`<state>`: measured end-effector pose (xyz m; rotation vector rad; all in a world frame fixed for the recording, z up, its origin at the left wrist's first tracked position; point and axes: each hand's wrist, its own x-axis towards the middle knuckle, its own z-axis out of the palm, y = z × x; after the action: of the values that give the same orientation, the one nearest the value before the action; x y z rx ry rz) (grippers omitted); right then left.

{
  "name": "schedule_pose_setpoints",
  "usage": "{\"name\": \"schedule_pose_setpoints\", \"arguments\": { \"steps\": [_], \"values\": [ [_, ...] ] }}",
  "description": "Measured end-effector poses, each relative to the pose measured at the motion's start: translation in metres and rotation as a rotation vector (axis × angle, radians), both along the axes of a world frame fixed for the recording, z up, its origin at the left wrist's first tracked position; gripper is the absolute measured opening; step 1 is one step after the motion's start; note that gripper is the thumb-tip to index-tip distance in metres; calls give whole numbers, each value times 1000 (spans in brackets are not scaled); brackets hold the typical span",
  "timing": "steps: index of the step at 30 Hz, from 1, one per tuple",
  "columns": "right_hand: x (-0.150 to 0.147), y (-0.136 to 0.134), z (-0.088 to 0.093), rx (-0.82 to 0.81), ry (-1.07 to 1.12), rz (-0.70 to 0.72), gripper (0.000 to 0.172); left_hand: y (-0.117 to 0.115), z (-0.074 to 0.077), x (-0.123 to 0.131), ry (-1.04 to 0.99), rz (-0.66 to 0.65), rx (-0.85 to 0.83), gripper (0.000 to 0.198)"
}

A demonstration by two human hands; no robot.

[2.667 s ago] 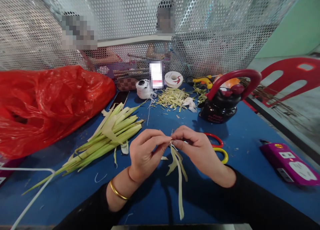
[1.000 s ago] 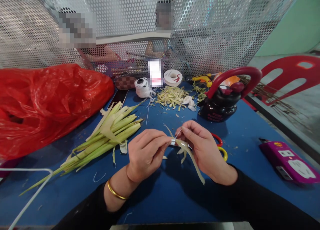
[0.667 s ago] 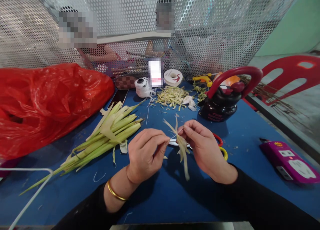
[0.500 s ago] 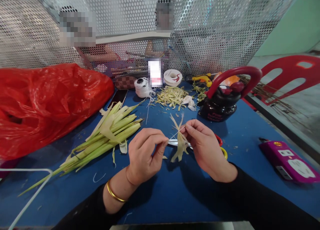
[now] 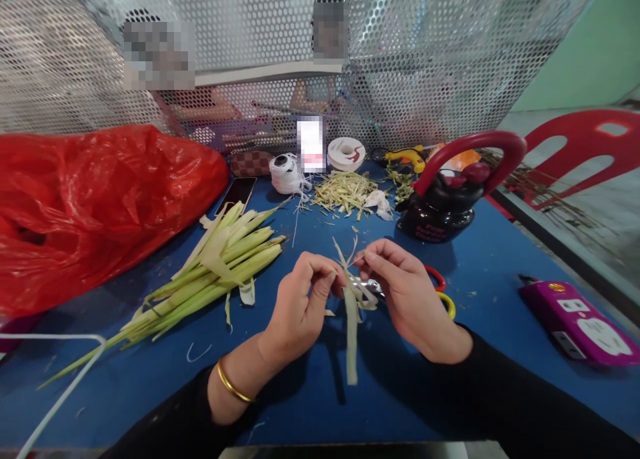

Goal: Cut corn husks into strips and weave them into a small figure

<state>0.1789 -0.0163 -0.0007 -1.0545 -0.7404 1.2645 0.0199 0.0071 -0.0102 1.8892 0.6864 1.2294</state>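
Over the blue table [image 5: 310,392], my left hand [image 5: 300,309] and my right hand [image 5: 407,292] both pinch a small bundle of pale leaf strips [image 5: 351,312] between them. One long strip hangs down from the bundle. A thin white thread runs from the bundle to my right fingertips. Both hands are closed in a pinch. Scissors with a red and a yellow loop [image 5: 440,292] lie under my right hand, their blades mostly hidden by it.
A pile of green leaf strips [image 5: 215,266] lies left of my hands beside a red plastic bag [image 5: 90,199]. Behind are a thread spool [image 5: 285,172], a tape roll [image 5: 346,154], cuttings [image 5: 345,192], a dark kettle [image 5: 445,206] and a purple power strip [image 5: 575,319]. Two people sit beyond the mesh screen [image 5: 425,59].
The bundle turned in my right fingers: its strip swung up, then hangs down again. My left hand moved right and closed onto the bundle.
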Motion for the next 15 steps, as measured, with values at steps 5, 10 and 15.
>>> {"name": "schedule_pose_setpoints", "arguments": {
  "steps": [5,10,15],
  "values": [
    [-2,-2,3,77,-52,22,13,3,2,0,62,90,-130,16],
    [-4,-3,2,53,6,105,15,5,4,1,72,105,-169,16],
    [-5,-2,-3,69,-53,121,15,4,4,1,119,108,-152,15]
  ]
}}
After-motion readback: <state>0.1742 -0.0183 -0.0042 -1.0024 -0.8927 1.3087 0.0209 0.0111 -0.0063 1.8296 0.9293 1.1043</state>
